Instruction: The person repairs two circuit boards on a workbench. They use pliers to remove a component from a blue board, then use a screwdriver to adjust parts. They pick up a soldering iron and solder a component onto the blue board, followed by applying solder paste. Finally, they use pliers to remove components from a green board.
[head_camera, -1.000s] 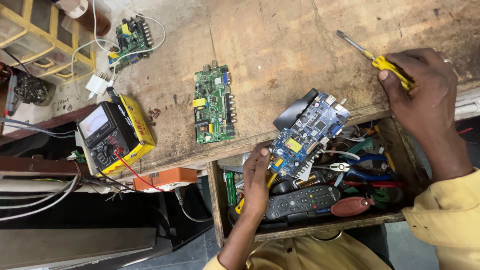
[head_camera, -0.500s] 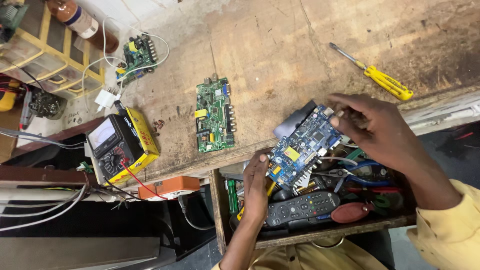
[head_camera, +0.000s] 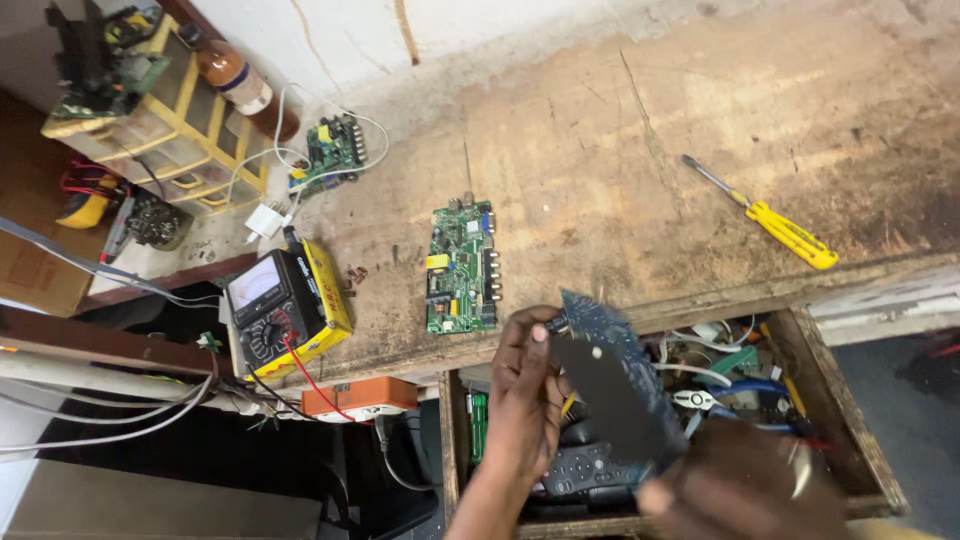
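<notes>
On the far left of the wooden surface (head_camera: 620, 110) stands a yellow rack (head_camera: 165, 130) with a brown bottle (head_camera: 228, 70) beside it. Near the front edge lies a yellow meter (head_camera: 285, 305) with a red wire. A little to the right, a green circuit board (head_camera: 462, 265) lies flat on the surface, alone.

Next comes the left hand (head_camera: 525, 395). Its grip is clenched on the top corner of a blue circuit board (head_camera: 612, 385). The blue circuit board is up in the air over the open drawer (head_camera: 835, 400), tilted, with its dark back side showing. The right hand (head_camera: 745, 490) is at the bottom corner of it. That hand looks blurry, so I cannot tell if its grip is closed on the board or only touching it.

To do this well, I think the board should be held by its edges only, so fingers stay off the tiny parts. Both hands should hold it steady and turn it slowly. The drawer below is full of tools, wires and a remote (head_camera: 590, 465), so it would be smart to keep the board from bumping them.

Far right, a yellow screwdriver (head_camera: 770, 218) lies on the surface, well apart from both hands.
</notes>
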